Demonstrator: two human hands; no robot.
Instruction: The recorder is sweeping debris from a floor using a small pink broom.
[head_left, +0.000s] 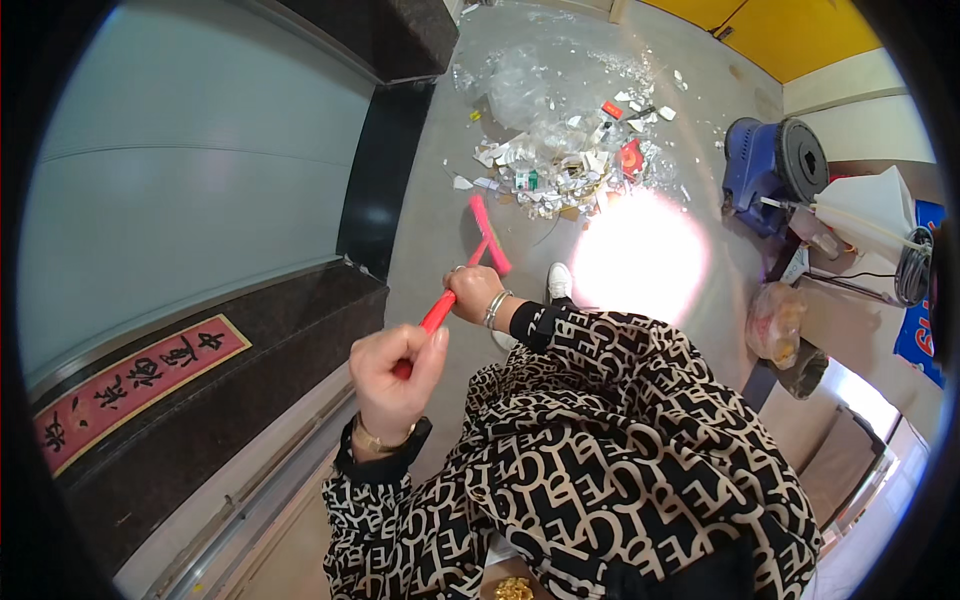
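A broom with a red handle (437, 315) slants across the picture in front of me. My left hand (397, 375), with a gold-coloured watch at the wrist, is closed around the upper end of the handle. Lower on the same handle my right hand (474, 292) grips it, a silver bangle above the wrist. The pink broom head (487, 232) is near the grey floor (424, 225), just short of a pile of rubbish (547, 161). Clear plastic wrap (517, 90), white broken pieces, a red packet (631, 159) and a small green-and-white box (526, 179) lie in that pile.
At left stand a grey door panel (210, 165) and a dark stone ledge (225, 390). Rightward are a blue floor-scrubbing machine (754, 172), a white tank (870, 206), coiled cable (913, 270) and a plastic bag (776, 322). My white shoe (559, 282) is beside a glaring light patch (637, 251).
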